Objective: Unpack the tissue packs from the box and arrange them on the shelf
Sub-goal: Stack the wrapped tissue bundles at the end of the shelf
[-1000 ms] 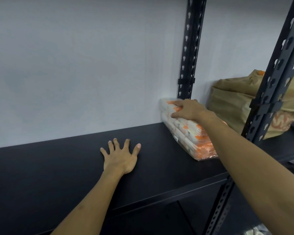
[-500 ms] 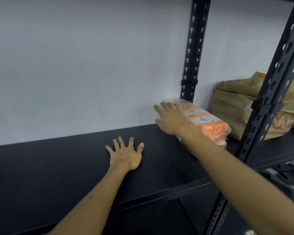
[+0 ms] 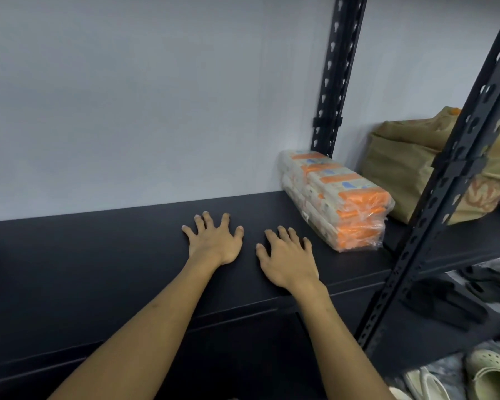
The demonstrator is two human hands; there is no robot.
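- Black shelf (image 3: 98, 255): bare board spanning 9 to 3 o'clock.
- Tissue packs (image 3: 334, 197): stacked at 2 o'clock against upright, now released; placement judged complete.
- Right hand (image 3: 289, 259): withdrawn to 5 o'clock, flat, empty.
- Left hand (image 3: 214, 241): spread flat, empty, unchanged.

The tissue packs (image 3: 334, 197) are stacked at the shelf's (image 3: 98, 255) right end, against the wall; a bag (image 3: 401, 168) is set further right.

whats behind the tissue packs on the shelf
Behind the tissue packs stand the pale wall and a black slotted upright. The upright's foot and the shelf corner are covered by the packs.
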